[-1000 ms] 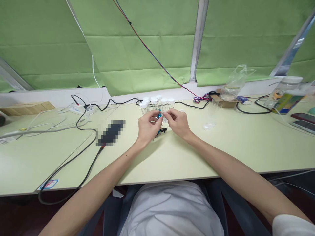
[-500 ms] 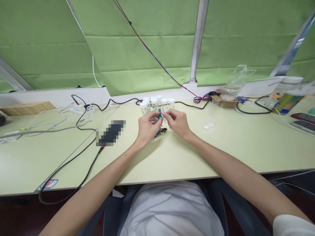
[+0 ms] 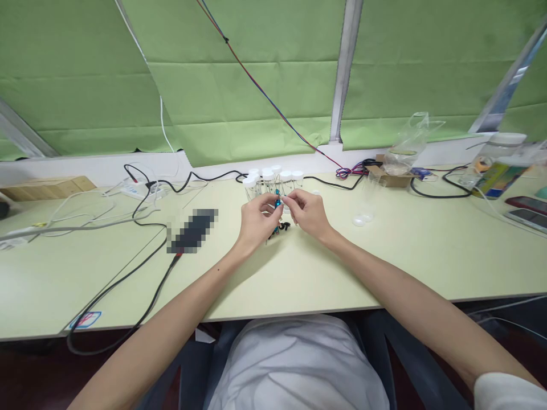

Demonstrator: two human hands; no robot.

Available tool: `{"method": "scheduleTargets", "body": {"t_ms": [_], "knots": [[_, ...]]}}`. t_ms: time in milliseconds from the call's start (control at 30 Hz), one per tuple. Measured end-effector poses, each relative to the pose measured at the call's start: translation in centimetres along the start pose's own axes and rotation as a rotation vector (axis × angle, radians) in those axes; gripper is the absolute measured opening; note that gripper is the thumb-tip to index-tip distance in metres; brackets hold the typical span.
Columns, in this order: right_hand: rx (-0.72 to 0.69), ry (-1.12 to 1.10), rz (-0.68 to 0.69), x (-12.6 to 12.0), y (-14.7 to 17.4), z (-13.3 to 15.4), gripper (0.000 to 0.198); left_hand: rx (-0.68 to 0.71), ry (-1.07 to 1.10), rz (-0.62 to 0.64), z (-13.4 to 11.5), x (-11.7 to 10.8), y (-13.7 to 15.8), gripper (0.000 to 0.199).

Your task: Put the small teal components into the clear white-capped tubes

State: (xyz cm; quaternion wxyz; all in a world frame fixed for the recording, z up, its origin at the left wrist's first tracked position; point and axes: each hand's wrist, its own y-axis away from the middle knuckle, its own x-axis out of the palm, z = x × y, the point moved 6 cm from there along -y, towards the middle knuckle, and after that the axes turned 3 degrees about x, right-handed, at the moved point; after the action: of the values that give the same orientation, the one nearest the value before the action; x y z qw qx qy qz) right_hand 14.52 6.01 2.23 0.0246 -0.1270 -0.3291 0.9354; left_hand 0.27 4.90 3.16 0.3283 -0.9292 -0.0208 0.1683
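Sitting at the left of the pale, smooth bench (image 3: 325, 279), a boxy, wood-grained block (image 3: 51, 189) stands near a dark object (image 3: 3, 208) cut off by the edge. A pale cable (image 3: 85, 229) runs below it, and a flat slab (image 3: 192, 230) blurred into pixels meets a black cord (image 3: 173, 263). At the middle, the left hand (image 3: 257, 221) has its fingers closed around a shiny blue piece (image 3: 278, 203), partly hiding it. Slender clear tubes (image 3: 250, 192) with round white caps (image 3: 268, 173) cluster behind, their lower parts covered. Curved black bits (image 3: 286, 226), too small to identify, show just below. The right hand (image 3: 310, 213) has its fingers drawn narrow beside the piece; whether they grip anything, I cannot tell. Further right, transparent round shapes (image 3: 362, 218) nearly vanish against the bench, near a cardboard box (image 3: 396, 180) bearing a crumpled, see-through bag (image 3: 414, 139).
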Motion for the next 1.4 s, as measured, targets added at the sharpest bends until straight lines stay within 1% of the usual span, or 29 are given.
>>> {"method": "scheduleTargets", "body": {"t_ms": [667, 1400], "knots": [[-0.009, -0.015, -0.016, -0.08, -0.14, -0.05, 0.028, 0.005, 0.001, 0.005, -0.42, 0.07, 0.11, 0.019], [0.012, 0.013, 0.003, -0.02, -0.17, -0.23, 0.03, -0.006, 0.015, 0.003, -0.35, 0.17, 0.14, 0.019]]}}
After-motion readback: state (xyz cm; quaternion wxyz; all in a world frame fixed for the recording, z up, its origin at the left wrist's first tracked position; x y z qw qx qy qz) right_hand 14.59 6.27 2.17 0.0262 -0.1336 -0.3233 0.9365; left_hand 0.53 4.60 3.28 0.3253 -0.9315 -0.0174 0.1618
